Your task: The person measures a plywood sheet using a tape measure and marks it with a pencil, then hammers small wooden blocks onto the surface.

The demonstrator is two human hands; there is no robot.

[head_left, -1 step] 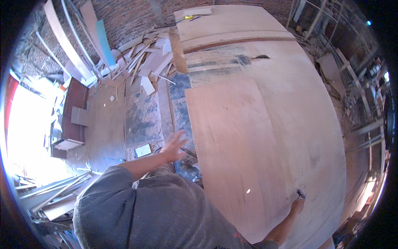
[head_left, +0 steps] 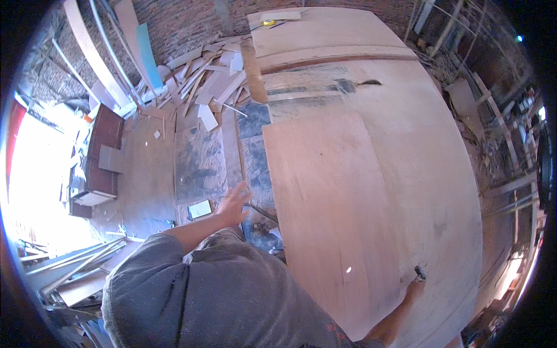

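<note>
My left hand (head_left: 233, 206) is raised with fingers spread, beside the near left edge of a thin pinkish plywood sheet (head_left: 325, 203). That sheet lies on a larger pale board (head_left: 435, 151). My right hand (head_left: 416, 281) reaches to the pale board near the sheet's lower right and is closed around a small dark object (head_left: 420, 271), too small to name. A dark thin item below my left hand is partly hidden.
Wood offcuts (head_left: 214, 81) are heaped against the brick wall. Long boards (head_left: 93, 52) lean at the upper left. A dark wooden cabinet (head_left: 107, 136) stands by the bright opening. A yellow tool (head_left: 268, 22) lies at the far board. Scaffold-like frames (head_left: 441, 29) line the right side.
My left hand has moved slightly to the left, fingers still spread. The view has shifted a little. My right hand looks almost unchanged.
</note>
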